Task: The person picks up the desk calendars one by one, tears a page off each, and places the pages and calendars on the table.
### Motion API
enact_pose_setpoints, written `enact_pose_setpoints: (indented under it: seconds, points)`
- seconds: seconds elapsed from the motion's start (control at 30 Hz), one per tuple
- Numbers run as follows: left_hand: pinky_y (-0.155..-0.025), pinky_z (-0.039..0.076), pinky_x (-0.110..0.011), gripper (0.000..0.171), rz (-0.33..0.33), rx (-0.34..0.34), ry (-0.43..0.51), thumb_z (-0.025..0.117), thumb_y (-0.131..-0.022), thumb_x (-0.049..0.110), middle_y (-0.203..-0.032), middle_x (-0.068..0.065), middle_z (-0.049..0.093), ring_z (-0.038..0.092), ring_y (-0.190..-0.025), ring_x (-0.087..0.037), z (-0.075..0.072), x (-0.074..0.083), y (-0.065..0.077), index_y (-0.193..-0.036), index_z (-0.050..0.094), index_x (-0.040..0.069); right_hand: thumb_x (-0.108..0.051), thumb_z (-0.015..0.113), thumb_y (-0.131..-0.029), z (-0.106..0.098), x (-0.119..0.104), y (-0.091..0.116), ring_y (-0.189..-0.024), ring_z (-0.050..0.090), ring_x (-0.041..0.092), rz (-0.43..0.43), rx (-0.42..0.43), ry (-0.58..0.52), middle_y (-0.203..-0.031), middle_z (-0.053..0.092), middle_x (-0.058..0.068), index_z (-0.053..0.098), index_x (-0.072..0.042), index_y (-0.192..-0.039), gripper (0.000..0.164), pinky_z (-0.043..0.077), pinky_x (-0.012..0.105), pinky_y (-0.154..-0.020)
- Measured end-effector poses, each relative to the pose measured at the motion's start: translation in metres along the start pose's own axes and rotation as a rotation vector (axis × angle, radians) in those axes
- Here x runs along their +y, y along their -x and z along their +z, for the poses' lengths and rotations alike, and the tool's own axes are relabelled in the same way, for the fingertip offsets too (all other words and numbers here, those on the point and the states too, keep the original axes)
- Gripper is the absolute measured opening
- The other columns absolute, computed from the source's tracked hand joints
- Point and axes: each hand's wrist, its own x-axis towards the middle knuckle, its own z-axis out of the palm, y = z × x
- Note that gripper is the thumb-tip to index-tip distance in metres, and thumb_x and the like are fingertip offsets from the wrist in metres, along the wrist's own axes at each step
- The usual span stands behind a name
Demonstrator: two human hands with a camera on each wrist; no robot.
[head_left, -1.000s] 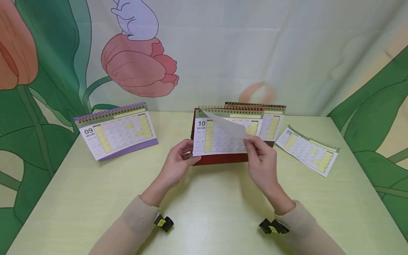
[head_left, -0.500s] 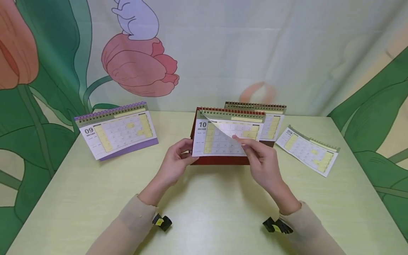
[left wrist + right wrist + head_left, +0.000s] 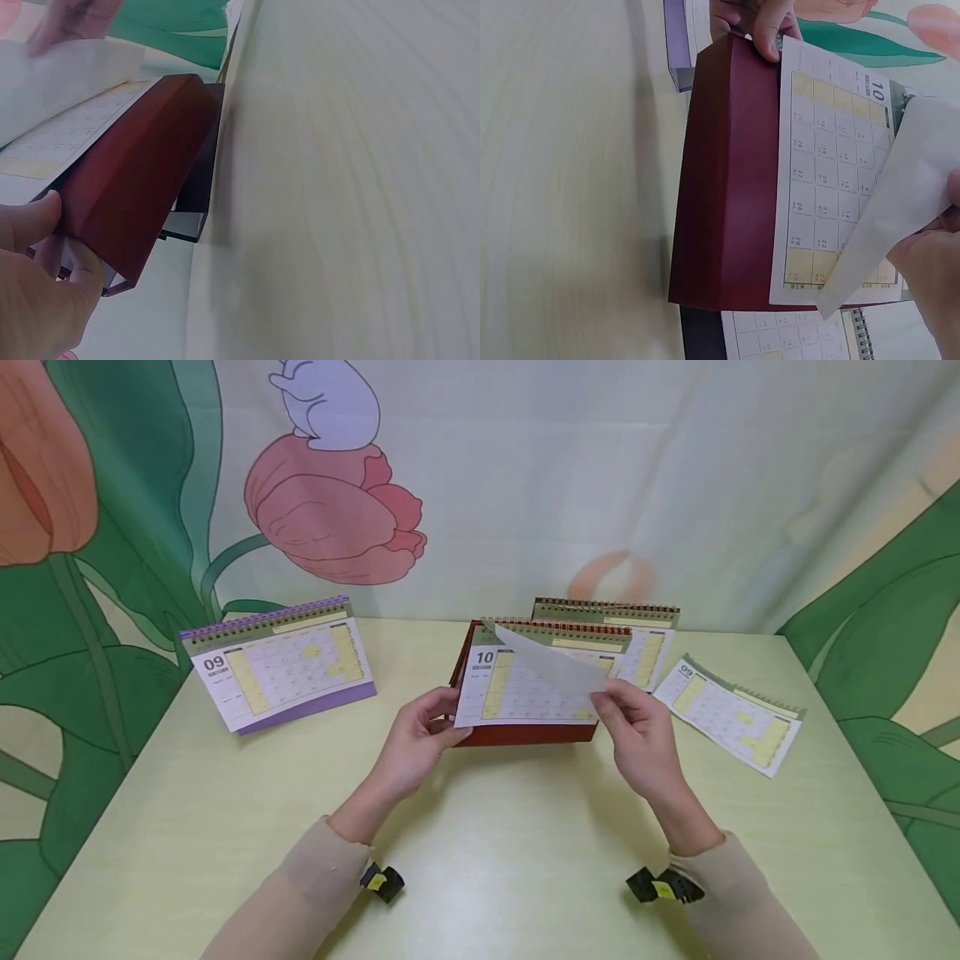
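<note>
Near the far edge of the bench, the left hand has fingers clamped on the red calendar, the right hand on its lifted page.

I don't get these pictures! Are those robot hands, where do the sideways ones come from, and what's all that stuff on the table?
No robot here: these are a person's own left hand and right hand. The wide picture comes from a camera worn on the head, looking forward and down. The sideways ones come from cameras worn on the wrists, one on each, watching that hand's work.

The left hand holds the side of a red desk calendar. The right hand pinches a lifted page of it, with a page marked 10 underneath.

Also on the pale table, a purple desk calendar showing 09 stands on the left. A dark-based desk calendar is partly hidden behind the red one, and a loose 09 sheet lies on the right.
</note>
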Motion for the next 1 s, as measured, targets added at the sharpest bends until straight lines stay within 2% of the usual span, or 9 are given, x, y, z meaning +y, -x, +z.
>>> enact_pose_setpoints:
  seconds: [0.03, 0.1, 0.27, 0.33, 0.4, 0.47, 0.57, 0.8, 1.0]
  points:
    - [-0.084, 0.056, -0.029, 0.042, -0.002, -0.004, -0.002, 0.064, -0.092, -0.016, -0.122, -0.017, 0.067, 0.065, -0.101, -0.028, 0.0, 0.0, 0.0, -0.131, 0.062, -0.001, 0.005, 0.056, -0.102, -0.001, 0.0, 0.0, -0.069, 0.05, 0.01, 0.012, 0.0, -0.022, -0.091, 0.072, 0.001, 0.071, 0.007, -0.103, 0.015, 0.039, 0.021, -0.059]
    - [-0.085, 0.056, -0.03, 0.042, 0.0, -0.009, 0.0, 0.064, -0.091, -0.017, -0.122, -0.019, 0.067, 0.065, -0.102, -0.029, 0.001, 0.0, 0.001, -0.131, 0.062, -0.002, 0.003, 0.056, -0.103, -0.002, 0.0, 0.001, -0.065, 0.047, 0.009, 0.031, 0.005, -0.062, -0.086, 0.069, -0.002, 0.075, -0.003, -0.103, 0.02, 0.035, 0.02, -0.056]
    - [-0.086, 0.055, -0.031, 0.042, -0.007, -0.021, -0.015, 0.064, -0.092, -0.015, -0.123, -0.016, 0.068, 0.065, -0.104, -0.028, 0.002, 0.004, 0.003, -0.132, 0.062, -0.001, 0.001, 0.053, -0.105, -0.003, -0.003, -0.001, -0.057, 0.032, 0.008, 0.081, 0.03, -0.309, -0.085, 0.068, -0.004, 0.076, -0.019, -0.103, 0.031, 0.02, 0.025, -0.05]
    - [-0.086, 0.054, -0.031, 0.042, -0.005, -0.015, -0.033, 0.065, -0.093, -0.014, -0.122, -0.014, 0.069, 0.064, -0.103, -0.027, 0.002, 0.008, 0.004, -0.132, 0.063, 0.001, 0.0, 0.053, -0.105, -0.003, -0.005, -0.004, -0.062, 0.038, 0.007, 0.093, 0.047, -0.411, -0.095, 0.072, -0.003, 0.076, -0.016, -0.103, 0.028, 0.024, 0.023, -0.052]
    - [-0.085, 0.054, -0.032, 0.042, 0.007, -0.011, -0.045, 0.065, -0.093, -0.013, -0.121, -0.013, 0.069, 0.064, -0.102, -0.028, 0.002, 0.011, 0.005, -0.132, 0.064, 0.002, -0.001, 0.054, -0.105, -0.003, -0.004, -0.006, -0.073, 0.051, 0.006, 0.091, 0.06, -0.462, -0.1, 0.073, -0.002, 0.076, -0.014, -0.105, 0.025, 0.037, 0.017, -0.059]
    - [-0.085, 0.054, -0.032, 0.042, 0.014, -0.006, -0.054, 0.066, -0.093, -0.012, -0.12, -0.013, 0.069, 0.064, -0.1, -0.028, 0.002, 0.012, 0.004, -0.132, 0.064, 0.003, -0.001, 0.055, -0.105, -0.004, -0.003, -0.008, -0.079, 0.055, 0.007, 0.102, 0.082, -0.507, -0.098, 0.072, -0.001, 0.075, -0.013, -0.104, 0.023, 0.045, 0.015, -0.067]
    - [-0.084, 0.054, -0.031, 0.041, 0.009, -0.006, -0.045, 0.065, -0.093, -0.013, -0.119, -0.015, 0.069, 0.065, -0.098, -0.03, 0.002, 0.01, 0.004, -0.131, 0.063, 0.001, 0.0, 0.053, -0.105, -0.004, -0.001, -0.009, -0.096, 0.063, 0.011, 0.136, 0.097, -0.572, -0.099, 0.069, 0.0, 0.073, -0.011, -0.104, 0.023, 0.053, 0.021, -0.084]
    - [-0.084, 0.058, -0.03, 0.039, -0.077, 0.048, 0.005, 0.066, -0.092, -0.014, -0.119, -0.014, 0.07, 0.069, -0.096, -0.035, 0.0, 0.002, 0.006, -0.127, 0.064, 0.003, -0.008, 0.053, -0.107, -0.009, 0.001, -0.013, -0.112, 0.066, 0.021, 0.15, 0.127, -0.68, -0.119, 0.066, 0.006, 0.068, -0.008, -0.12, 0.02, 0.054, 0.035, -0.096]
    - [-0.082, 0.058, -0.033, 0.04, -0.086, 0.069, -0.005, 0.066, -0.09, -0.015, -0.116, -0.014, 0.07, 0.067, -0.091, -0.039, -0.004, 0.001, 0.007, -0.125, 0.065, 0.003, -0.008, 0.051, -0.107, -0.017, 0.0, -0.016, -0.108, 0.067, 0.019, 0.195, 0.167, -0.788, -0.117, 0.067, 0.006, 0.068, -0.008, -0.108, 0.017, 0.056, 0.035, -0.093]
